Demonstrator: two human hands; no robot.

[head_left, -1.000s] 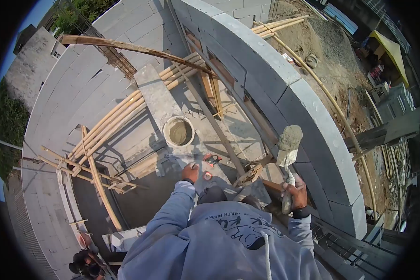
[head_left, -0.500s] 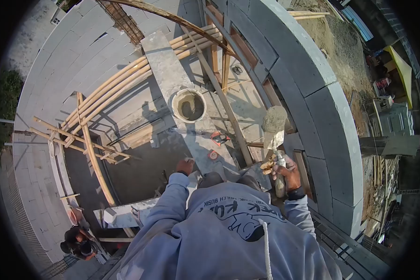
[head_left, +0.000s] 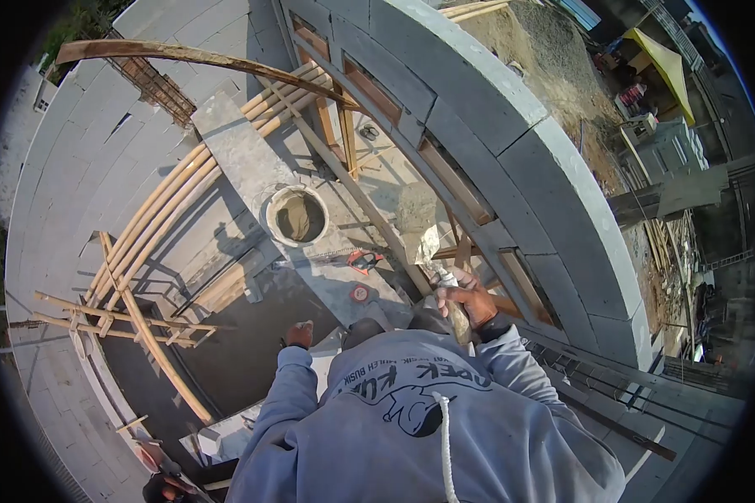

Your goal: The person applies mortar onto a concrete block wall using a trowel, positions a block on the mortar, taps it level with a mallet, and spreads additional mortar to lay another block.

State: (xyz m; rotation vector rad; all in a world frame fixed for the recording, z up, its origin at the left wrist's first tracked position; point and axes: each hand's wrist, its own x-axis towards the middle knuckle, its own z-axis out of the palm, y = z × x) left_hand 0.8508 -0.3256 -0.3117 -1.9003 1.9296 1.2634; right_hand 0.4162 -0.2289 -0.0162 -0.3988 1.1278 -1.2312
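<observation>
My right hand (head_left: 471, 303) is wrapped around the handle of a trowel (head_left: 427, 245), held out in front of my right leg beside the block wall (head_left: 533, 220). Grey mortar (head_left: 419, 206) lies heaped on its blade. My left hand (head_left: 299, 334) hangs by my left knee with its fingers curled in, and nothing shows in it. Ahead of me, a round bucket (head_left: 297, 216) with wet mortar inside stands on the plank (head_left: 242, 151). Nearer my feet on the plank are a red and black tool (head_left: 364, 261) and a small round red item (head_left: 359, 293).
Bamboo poles (head_left: 164, 220) run along the left, above a lower floor (head_left: 235, 348). A long curved board (head_left: 201, 53) crosses the far end. A slanting pole (head_left: 352, 186) passes right of the bucket. Another person (head_left: 166, 488) is low at bottom left.
My view has turned, so the bucket and wall sit further left. My right hand has brought the loaded trowel inward, away from the wall. The left hand stays low by the knee.
</observation>
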